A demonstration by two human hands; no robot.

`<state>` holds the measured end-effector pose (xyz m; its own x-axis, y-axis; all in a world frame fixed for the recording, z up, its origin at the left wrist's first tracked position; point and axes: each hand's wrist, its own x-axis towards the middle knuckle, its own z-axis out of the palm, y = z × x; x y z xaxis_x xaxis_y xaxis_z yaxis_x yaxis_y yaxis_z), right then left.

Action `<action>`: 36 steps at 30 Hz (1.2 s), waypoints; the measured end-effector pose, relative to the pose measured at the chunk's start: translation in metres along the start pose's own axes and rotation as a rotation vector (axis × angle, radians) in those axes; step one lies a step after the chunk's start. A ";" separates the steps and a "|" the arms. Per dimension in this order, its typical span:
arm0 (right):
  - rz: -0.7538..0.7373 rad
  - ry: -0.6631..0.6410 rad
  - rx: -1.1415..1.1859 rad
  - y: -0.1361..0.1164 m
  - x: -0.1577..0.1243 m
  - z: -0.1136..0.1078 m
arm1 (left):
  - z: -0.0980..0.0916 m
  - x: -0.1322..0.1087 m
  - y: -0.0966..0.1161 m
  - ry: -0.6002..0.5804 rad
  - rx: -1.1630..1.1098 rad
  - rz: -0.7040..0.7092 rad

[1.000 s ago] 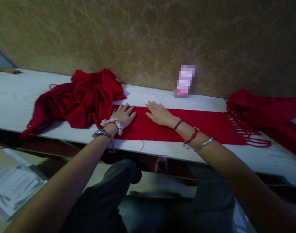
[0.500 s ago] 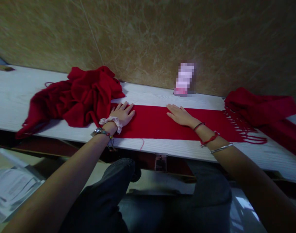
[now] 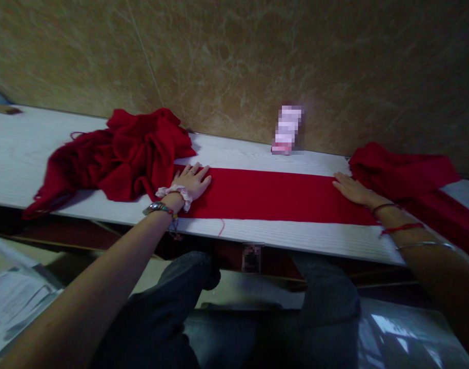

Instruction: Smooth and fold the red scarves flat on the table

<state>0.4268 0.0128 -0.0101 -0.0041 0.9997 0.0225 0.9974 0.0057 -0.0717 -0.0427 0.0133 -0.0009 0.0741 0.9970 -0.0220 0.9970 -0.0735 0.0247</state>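
Right hand (image 3: 352, 190) has slid rightward along the flat red scarf (image 3: 272, 197), from mid-strip a second ago to near its right end; left hand (image 3: 191, 183) stays planted near the other end. Both lie palm down on the cloth: left grip wide, fingers spread, nothing pinched; right grip flattened too, fingers closer together, holding nothing that shows. Scarf is stretched lengthwise on the white wood-grain desk (image 3: 288, 230), smooth between the hands, its left end running up to a bunched red cloth (image 3: 138, 154) (can't tell if they're one piece). Right end is covered by the hand and wrist, so its fringe is hidden. Just beyond the right hand, a loosely folded red cloth (image 3: 403, 171) sits on the desk, trailing toward the right edge of view. Loose red thread (image 3: 221, 227) hangs by the scarf's near edge. Pixelated pink item (image 3: 288, 130) stands behind the scarf, near the brown marbled wall (image 3: 219, 66). Left wrist wears a pale scrunchie (image 3: 184, 197); right forearm has a red string bracelet (image 3: 403, 228) and a silver bangle (image 3: 424, 245). Dark trousers (image 3: 184, 282) below; stacked papers (image 3: 17, 300), blurry, lower left.
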 end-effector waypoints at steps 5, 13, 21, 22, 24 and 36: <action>-0.144 0.060 0.011 -0.042 0.010 -0.010 | 0.001 0.000 0.000 0.015 0.018 0.003; -0.700 0.037 0.104 -0.235 0.006 -0.015 | 0.000 0.000 -0.001 0.016 0.019 0.002; -0.718 -0.056 0.107 -0.235 -0.006 0.011 | 0.002 0.002 -0.003 0.017 0.019 0.010; -0.698 -0.051 0.101 -0.221 -0.005 0.010 | 0.003 0.002 -0.004 0.016 0.017 0.010; -0.622 -0.048 0.077 -0.188 -0.004 0.009 | 0.003 0.003 -0.005 0.019 0.013 0.007; -0.076 0.000 -0.087 0.022 -0.001 0.005 | 0.007 0.012 -0.014 0.047 0.040 0.045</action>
<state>0.4486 0.0117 -0.0164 -0.0799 0.9965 0.0247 0.9967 0.0795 0.0174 -0.0559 0.0263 -0.0090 0.1190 0.9926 0.0250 0.9928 -0.1187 -0.0158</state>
